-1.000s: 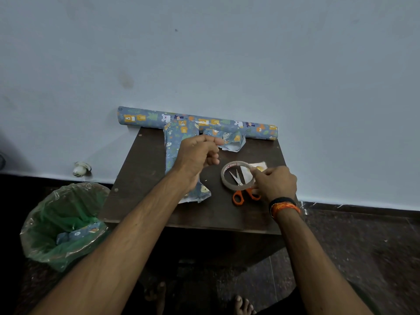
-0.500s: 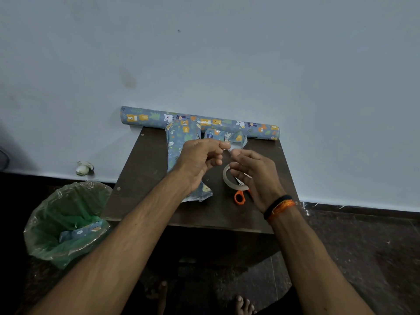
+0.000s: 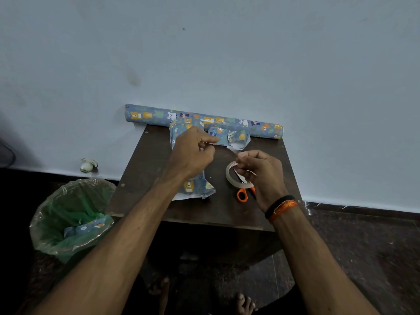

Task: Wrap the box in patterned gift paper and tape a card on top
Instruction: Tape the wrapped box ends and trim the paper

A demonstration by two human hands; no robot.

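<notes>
Both bare forearms reach forward from the bottom of the view. The left hand is held knuckles up, fingers curled, thumb and forefinger pinched together at its far tip. The right hand, banded at the wrist, sits lower and nearer, its 4 fingers curled, thumb meeting the fingertips.

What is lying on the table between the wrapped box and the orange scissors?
In the head view, only bare dark table lies between the wrapped box and the scissors.
</notes>
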